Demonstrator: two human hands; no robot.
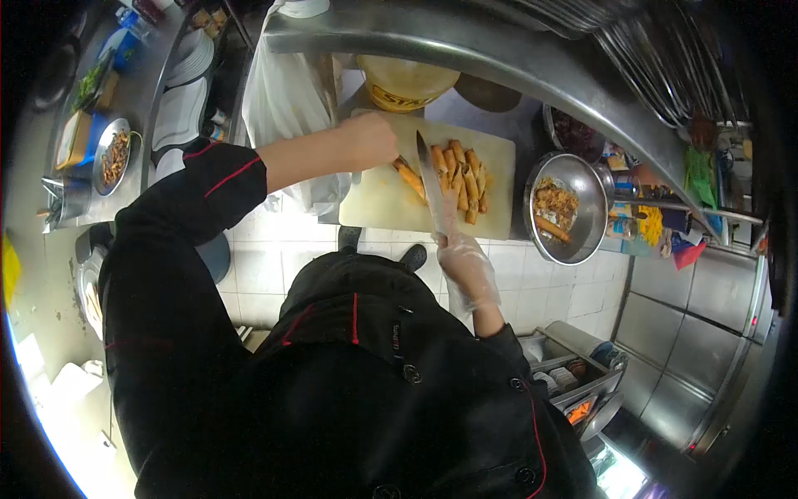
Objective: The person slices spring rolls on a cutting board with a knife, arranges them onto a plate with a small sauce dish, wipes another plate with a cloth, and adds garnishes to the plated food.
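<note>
My right hand (467, 268), in a clear plastic glove, is closed around a large kitchen knife (429, 176). Its long blade points away from me over a pale cutting board (374, 204). Right of the blade lies a pile of golden-brown fried rolls (462, 179). On the blade's left side is another fried roll (411, 180), close to my left hand (371, 140). That bare hand is curled at the board's upper left; its fingertips are hidden, so what they may hold cannot be made out.
A metal bowl (592, 218) with browned food and a roll stands right of the board. Behind the board is a yellow-labelled bucket (407, 83), under a steel shelf edge (474, 51). A white plastic bag (287, 104) hangs at left. Stacked plates (191, 60) sit farther left.
</note>
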